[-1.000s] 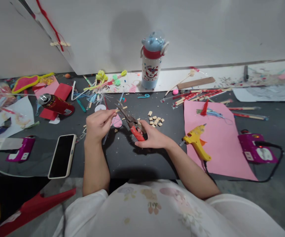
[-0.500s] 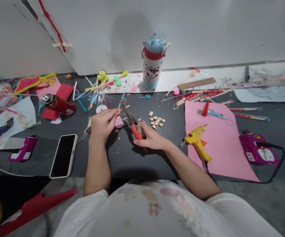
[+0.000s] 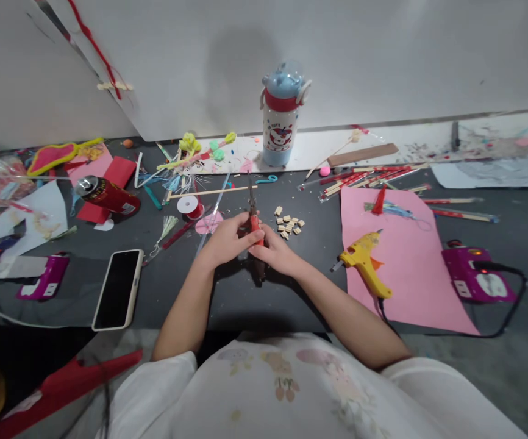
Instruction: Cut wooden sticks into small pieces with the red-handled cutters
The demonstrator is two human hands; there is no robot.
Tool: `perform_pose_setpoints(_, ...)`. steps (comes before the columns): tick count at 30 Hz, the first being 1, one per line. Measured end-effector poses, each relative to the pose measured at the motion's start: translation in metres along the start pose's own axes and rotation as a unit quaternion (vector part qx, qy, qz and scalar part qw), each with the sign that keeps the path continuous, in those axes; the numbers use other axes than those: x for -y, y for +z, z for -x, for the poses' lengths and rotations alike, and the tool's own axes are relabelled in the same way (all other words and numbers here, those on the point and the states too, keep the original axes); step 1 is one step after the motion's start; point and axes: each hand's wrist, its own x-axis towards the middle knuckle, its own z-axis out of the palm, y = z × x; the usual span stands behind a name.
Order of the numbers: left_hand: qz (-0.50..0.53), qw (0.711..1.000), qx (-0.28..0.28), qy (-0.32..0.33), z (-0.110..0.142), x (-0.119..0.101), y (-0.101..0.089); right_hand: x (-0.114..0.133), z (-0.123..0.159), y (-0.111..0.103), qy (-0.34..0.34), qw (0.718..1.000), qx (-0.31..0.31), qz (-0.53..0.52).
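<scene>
Red-handled pliers (image 3: 253, 227) stand upright in the picture between my hands, jaws pointing away from me. My right hand (image 3: 277, 251) is closed around the handles from the right. From the left, my left hand (image 3: 230, 239) closes on the same handles, thumb laid across them. A thin wooden stick (image 3: 213, 192) lies crosswise on the table, its right end by the jaws. Just right of the pliers is a small pile of short cut wooden pieces (image 3: 290, 224). A spool of red thread (image 3: 191, 207) and a pink disc (image 3: 209, 223) sit left of my left hand.
A water bottle (image 3: 281, 116) stands at the back. To the right, a yellow glue gun (image 3: 365, 263) rests on pink paper (image 3: 410, 268). On the left are a phone (image 3: 117, 290), a tilted red can (image 3: 108, 196) and a purple power block (image 3: 47, 277).
My left hand has come down and right from beside the jaws onto the plier handles. The pliers have turned from tilted left to upright. The long stick now lies on the table.
</scene>
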Motion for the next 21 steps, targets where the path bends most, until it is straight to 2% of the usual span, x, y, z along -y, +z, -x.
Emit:
perform_pose_setpoints(3,0.124,0.991,0.03,-0.041,-0.003,0.001,0.003,-0.004,-0.002,0.001,-0.027,0.999,-0.015,-0.038)
perform_pose_setpoints(7,0.203,0.977,0.037,-0.061,-0.006,-0.001,0.002,-0.009,-0.001,0.002,0.018,0.999,-0.005,-0.04)
perform_pose_setpoints(21,0.193,0.98,0.021,-0.051,-0.005,0.003,0.002,-0.013,-0.002,0.003,0.01,1.0,-0.007,-0.027)
